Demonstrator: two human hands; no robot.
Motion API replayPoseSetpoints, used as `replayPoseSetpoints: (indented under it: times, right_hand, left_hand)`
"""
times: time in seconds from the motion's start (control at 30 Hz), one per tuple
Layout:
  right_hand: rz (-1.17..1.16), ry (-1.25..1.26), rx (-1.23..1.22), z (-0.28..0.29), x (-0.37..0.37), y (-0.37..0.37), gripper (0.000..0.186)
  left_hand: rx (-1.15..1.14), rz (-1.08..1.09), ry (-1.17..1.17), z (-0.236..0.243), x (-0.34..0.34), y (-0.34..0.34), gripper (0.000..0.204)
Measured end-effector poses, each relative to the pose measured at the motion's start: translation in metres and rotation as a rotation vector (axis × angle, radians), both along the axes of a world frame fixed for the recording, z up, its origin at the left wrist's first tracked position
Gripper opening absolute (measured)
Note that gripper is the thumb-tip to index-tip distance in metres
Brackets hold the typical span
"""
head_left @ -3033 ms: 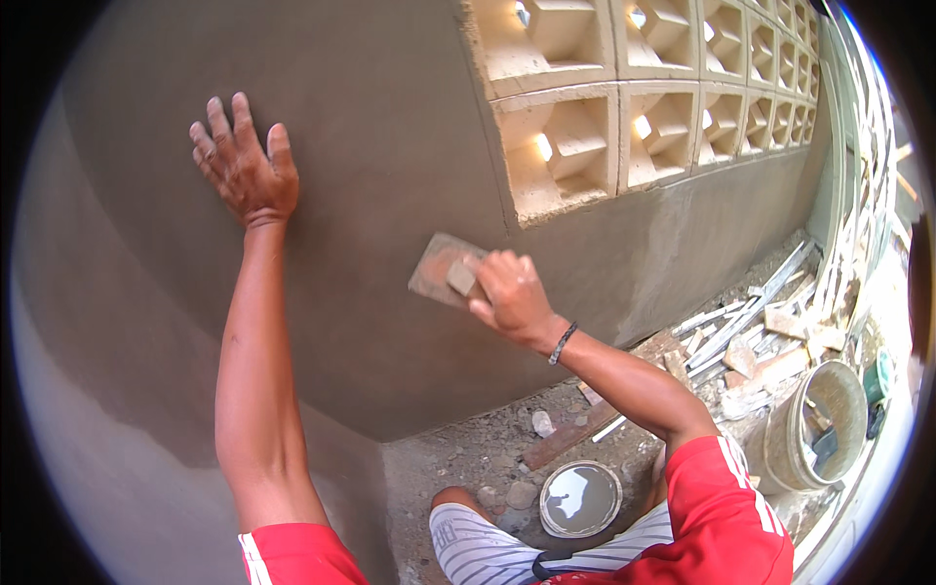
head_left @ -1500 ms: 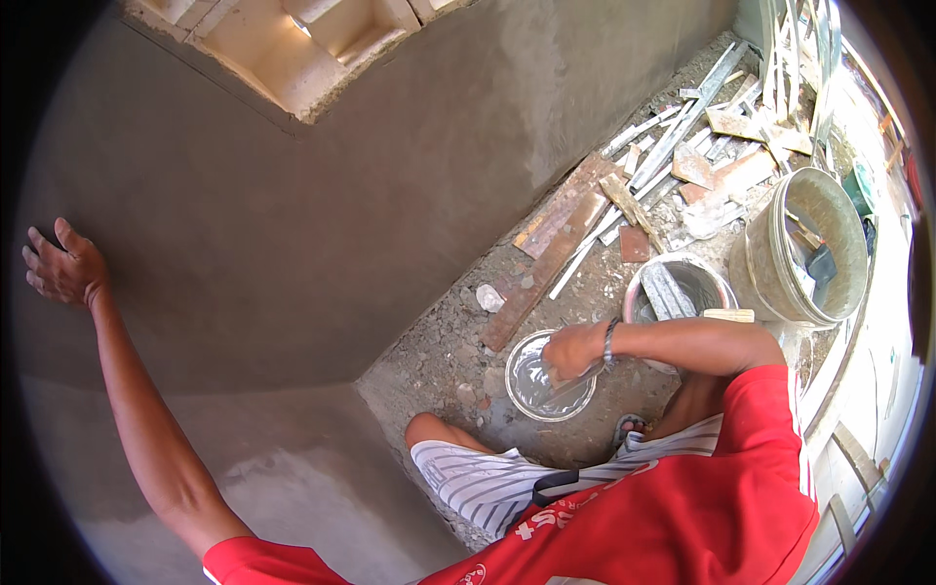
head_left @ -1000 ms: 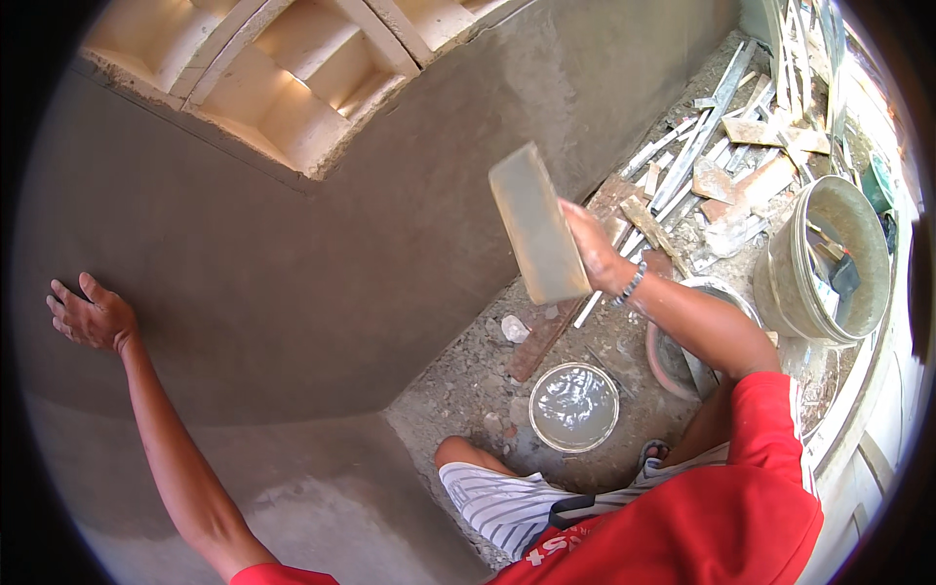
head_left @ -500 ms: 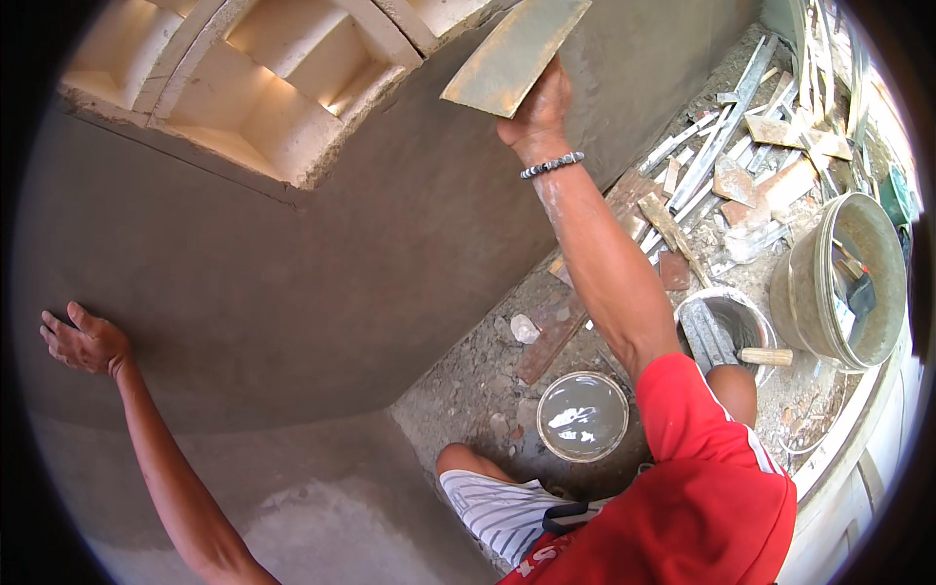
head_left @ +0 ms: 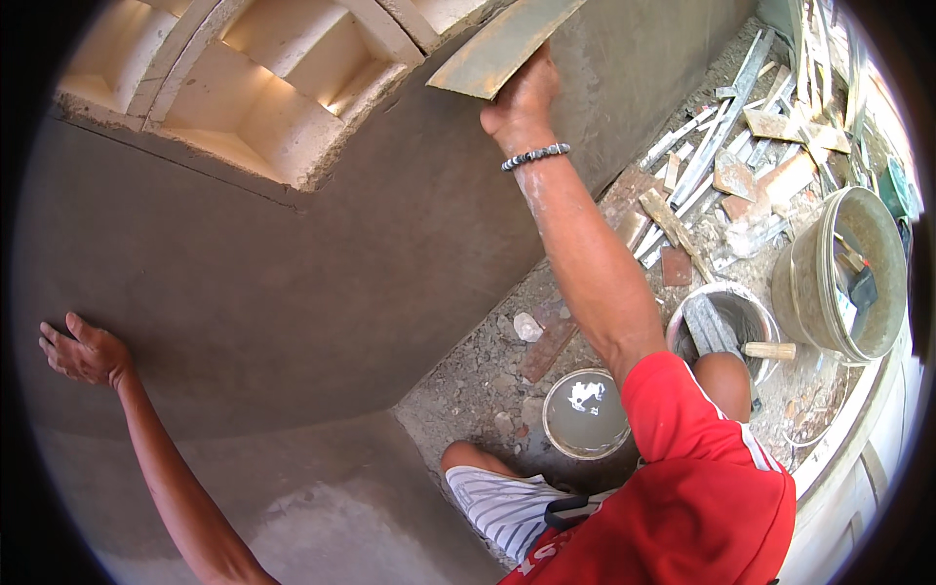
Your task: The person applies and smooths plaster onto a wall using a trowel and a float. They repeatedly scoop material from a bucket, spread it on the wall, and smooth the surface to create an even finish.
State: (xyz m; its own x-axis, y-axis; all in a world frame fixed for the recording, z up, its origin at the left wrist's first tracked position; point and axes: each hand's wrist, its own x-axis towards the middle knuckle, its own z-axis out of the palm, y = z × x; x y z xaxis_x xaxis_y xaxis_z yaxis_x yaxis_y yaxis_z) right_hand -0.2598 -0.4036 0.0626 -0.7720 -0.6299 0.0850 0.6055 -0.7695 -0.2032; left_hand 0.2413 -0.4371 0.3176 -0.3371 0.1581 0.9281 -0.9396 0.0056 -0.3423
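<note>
My left hand (head_left: 86, 351) rests against the grey plastered wall (head_left: 263, 273) at the far left, its fingers stretched out and holding nothing. At the top middle, my right hand (head_left: 524, 97) is closed on a plastering float (head_left: 507, 44), a flat rectangular plate with a worn, yellowish-grey face. The float is tilted close to the wall, beside the lower edge of a cream block with open recesses (head_left: 258, 112). Its handle is hidden, and its upper end runs out of the picture.
On the rubble floor stand a round bucket of water (head_left: 586, 444), a mortar bucket (head_left: 673, 336) with a wooden-handled trowel (head_left: 710, 327) across it, and a large tool bucket (head_left: 799, 278). Scrap strips and broken tiles (head_left: 736, 175) lie along the wall at the right.
My right hand has moved a little left and up with the float. My left hand stays nearly in the same place on the wall.
</note>
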Motion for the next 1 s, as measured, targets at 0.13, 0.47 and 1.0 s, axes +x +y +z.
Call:
replayPoseSetpoints:
  times: [0.13,0.47,1.0]
  right_hand:
    - [-0.022,-0.002,0.043,0.008,0.007,0.003,0.049]
    - [-0.029,-0.008,0.055,0.008,0.013,-0.004,0.052]
    - [0.010,-0.017,0.079,0.005,0.037,-0.001,0.055]
  left_hand:
    - [0.009,0.001,0.029,-0.004,-0.003,0.002,0.073]
    - [-0.023,0.038,0.000,0.003,0.007,-0.005,0.078]
    - [-0.022,0.024,0.011,0.002,0.014,-0.010,0.077]
